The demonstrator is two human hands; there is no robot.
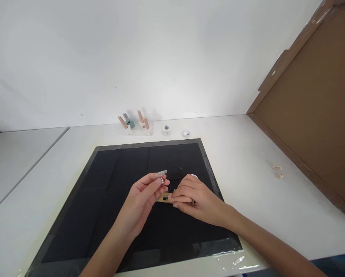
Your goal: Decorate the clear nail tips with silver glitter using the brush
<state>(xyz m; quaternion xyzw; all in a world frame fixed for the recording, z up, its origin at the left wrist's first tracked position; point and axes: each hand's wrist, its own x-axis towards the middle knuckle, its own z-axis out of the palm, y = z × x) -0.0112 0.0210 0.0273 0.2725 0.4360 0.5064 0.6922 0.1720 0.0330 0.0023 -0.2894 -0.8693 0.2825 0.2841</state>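
One black mat (109,200) on a white table (262,200). Left hand (145,200), above the mat: fingers (158,180) pinched on one small metal pin (161,176), its flat head on top, shaft pointing down. Just right and slightly lower, one tan strip (163,198), long axis left to right, its left end touching the left fingers. Right hand (197,200): fingers pressed together, gripping the strip's right part. At the back wall, four pegs (140,117) in white stands; at right, two rings (278,172).

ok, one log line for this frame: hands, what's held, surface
left hand: holds small metal piece | right hand: pinches tan strip | surface: black mat on white table
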